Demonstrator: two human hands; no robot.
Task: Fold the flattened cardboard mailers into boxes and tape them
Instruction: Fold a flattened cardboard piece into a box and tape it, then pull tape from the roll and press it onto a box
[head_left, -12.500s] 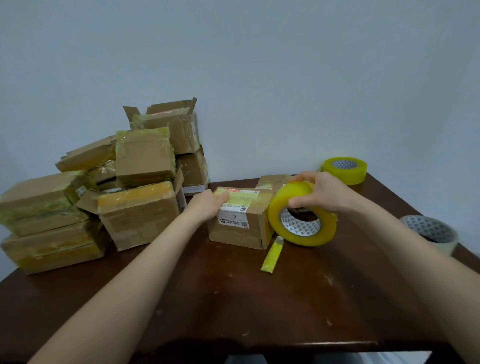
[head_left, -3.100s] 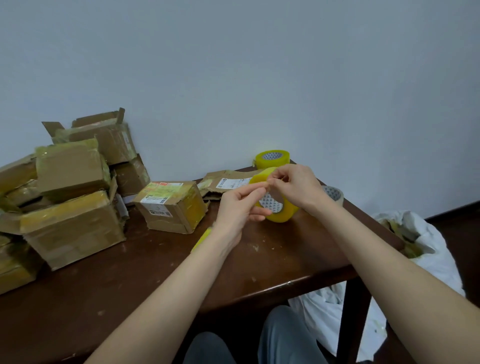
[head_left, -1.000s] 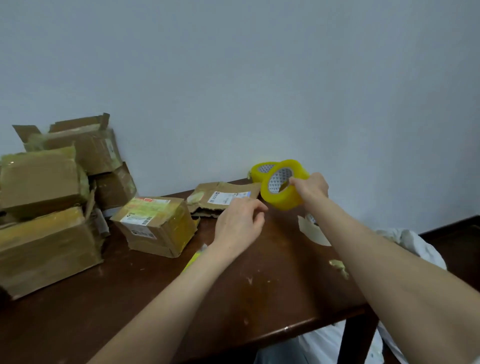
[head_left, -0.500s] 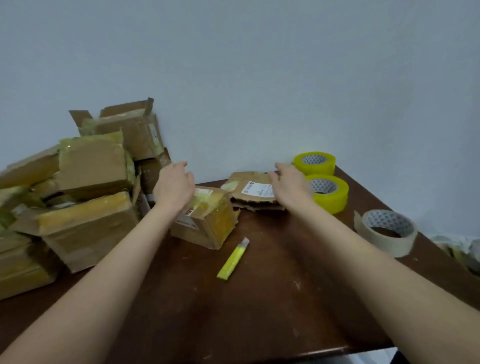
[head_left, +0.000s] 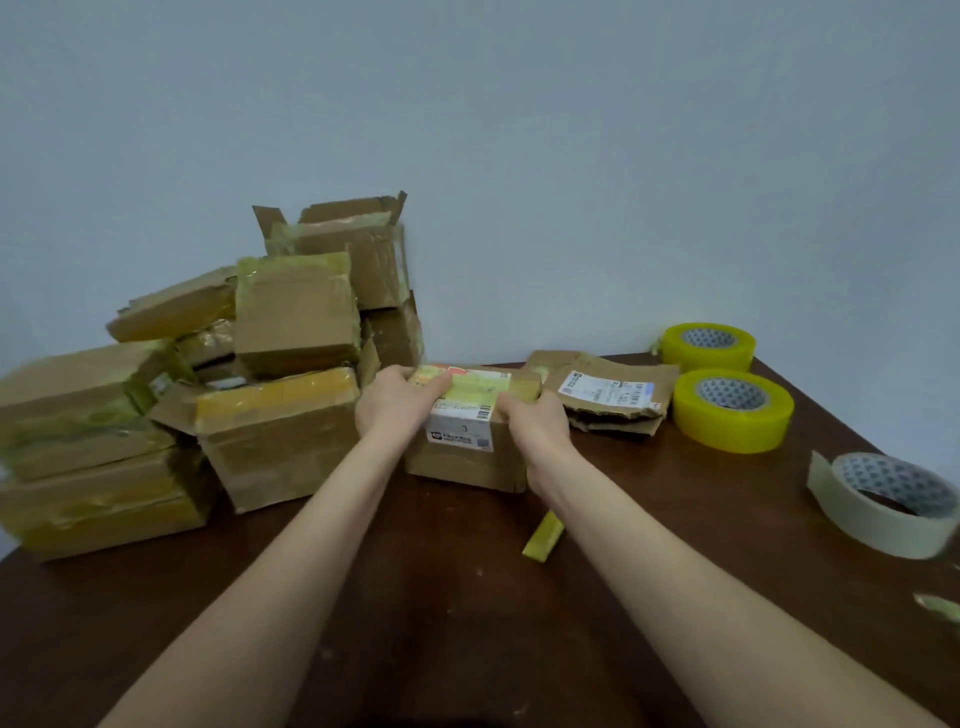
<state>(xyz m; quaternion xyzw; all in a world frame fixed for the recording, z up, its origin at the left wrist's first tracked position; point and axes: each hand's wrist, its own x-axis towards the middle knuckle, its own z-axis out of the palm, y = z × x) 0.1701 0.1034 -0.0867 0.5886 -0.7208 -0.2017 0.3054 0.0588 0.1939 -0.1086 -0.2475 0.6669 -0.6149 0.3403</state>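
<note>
Now | box (head_left: 467, 460): clamped both sides | left hand (head_left: 397, 408): grips left end | right hand (head_left: 535, 423): grips right end

A dark brown wooden table (head_left: 467, 613), scuffed with pale marks, carries everything. On its left side stands a pile of taped cardboard boxes (head_left: 280, 441), stacked against the wall, the topmost with its flaps open. Just right of the pile, near the middle, sits a small box (head_left: 467, 465) with a white label. Beside it lie flattened mailers (head_left: 608, 402), one on another. At the far right corner a yellow tape roll (head_left: 709, 347) lies flat, a second yellow roll (head_left: 732, 413) just in front of it. Nearer the right edge rests a pale tape roll (head_left: 883, 506), a loose scrap of tape (head_left: 940, 607) close by. A yellow cutter (head_left: 543, 536) lies in front of the small box.
</note>
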